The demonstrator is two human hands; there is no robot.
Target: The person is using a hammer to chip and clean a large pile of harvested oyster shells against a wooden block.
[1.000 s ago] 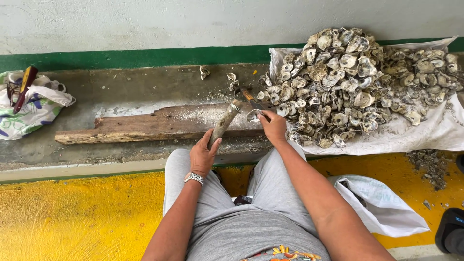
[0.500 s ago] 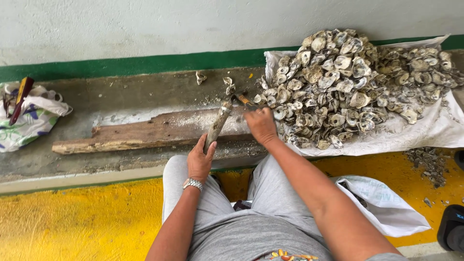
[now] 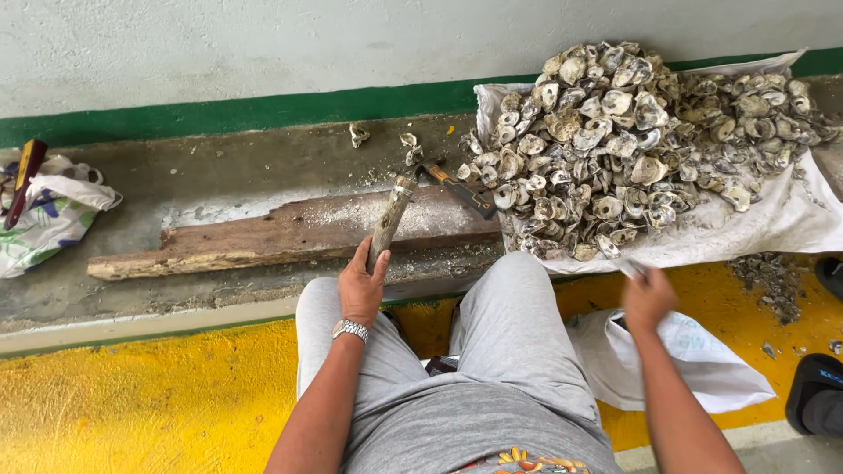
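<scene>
left hand (image 3: 361, 290) grips hammer handle (image 3: 388, 222); right hand (image 3: 648, 298) blurred, contents unclear.

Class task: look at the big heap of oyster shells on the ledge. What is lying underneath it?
The oyster shells rest on a white sack spread flat, its edges showing round the heap. The sack's middle, and whatever lies beneath it, is covered and cannot be seen.

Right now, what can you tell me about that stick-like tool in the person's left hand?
The tool is a rough, weathered grey-brown handle, wood by the look of it, with a pale band near its far end. The left hand grips its near end, so it slants up and away over the worn wooden plank. Its far end meets a dark head with orange marks beside the shell pile.
</scene>
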